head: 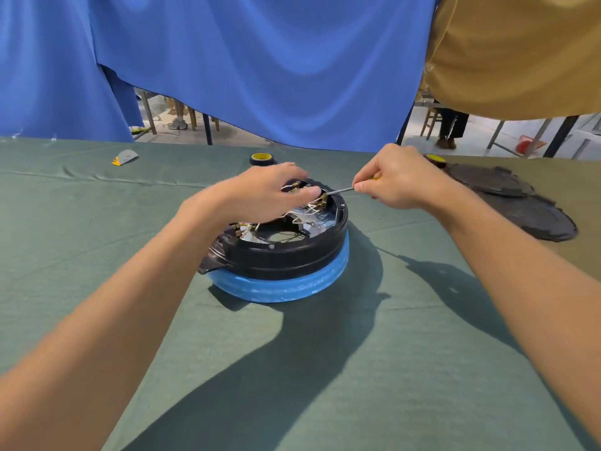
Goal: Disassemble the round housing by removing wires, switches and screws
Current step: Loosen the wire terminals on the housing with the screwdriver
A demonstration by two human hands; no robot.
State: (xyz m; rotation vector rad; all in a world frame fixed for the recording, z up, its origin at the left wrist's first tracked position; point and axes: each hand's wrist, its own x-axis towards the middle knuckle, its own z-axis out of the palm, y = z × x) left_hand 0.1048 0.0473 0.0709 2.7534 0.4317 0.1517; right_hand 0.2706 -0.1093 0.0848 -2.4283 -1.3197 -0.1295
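Two bare hands meet over a round black plastic housing (279,258) with a blue-wrapped lower band. It sits open side up in the middle of a table under green cloth (325,369), with a black lug jutting from its near left side.

The left hand (260,193) lies across the far left of the opening and hides what is beneath. Its fingers reach out fairly straight but blurred, and whether they pinch anything cannot be told.

The right hand (400,180) pinches a thin metal-shafted screwdriver (341,190), most of whose yellow handle is buried in the curled fingers.

Inside the housing lie loose white wires (305,213) ending at small brass terminals; finer parts are hard to make out.

The screwdriver's long axis runs nearly level, left to right. Its tip points left into the far right inner rim, at the terminals.

Flat black round covers (520,206) lie on the table to the right. A black tape roll with a yellow core (261,158) stands just behind the left hand.
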